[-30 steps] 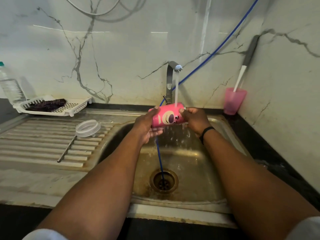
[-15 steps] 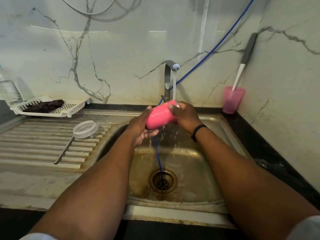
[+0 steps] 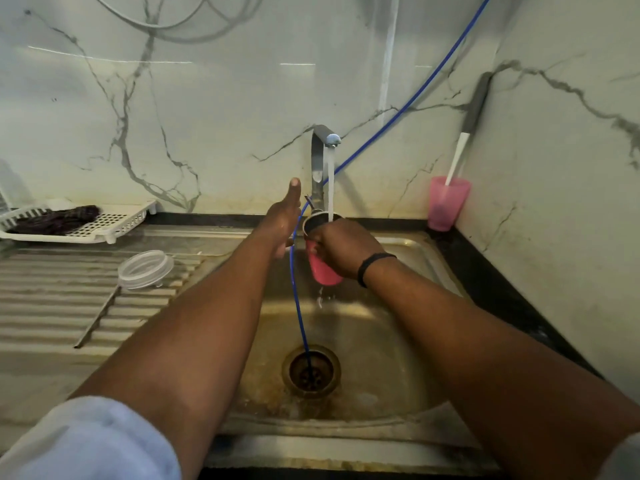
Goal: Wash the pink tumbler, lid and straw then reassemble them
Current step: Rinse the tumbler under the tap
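Nearest you, both forearms reach out over the sink (image 3: 398, 341), whose drain takes the end of a thin blue hose (image 3: 298, 306). On the ribbed counter (image 3: 52, 306) to your left, the clear lid (image 3: 145, 269) lies flat with the straw (image 3: 97, 317) just beside it, both well apart from your hands and, by the look of it, still waiting for their wash.

Further out, the change: a second ago you held the tumbler (image 3: 323, 268) sideways between both hands under the stream. Now your right hand (image 3: 341, 245) alone grips it, fingers curled round its upper part, mouth turned up so the water from the tap (image 3: 320, 161) falls into it. Your left hand (image 3: 282, 223) has come away and hangs just beside it with fingers straight and apart, holding nothing. I'd judge you have moved from rinsing the outside to rinsing the inside, so the tumbler is close to done while the lid, the straw and the reassembly remain.

Against the far wall stand a pink cup (image 3: 446, 206) holding a brush, and at far left a white tray (image 3: 104, 223), cut off by the frame edge.

Your right hand covers the tumbler's printed side. How full it is cannot be made out. Whether your left thumb is tucked is unclear.
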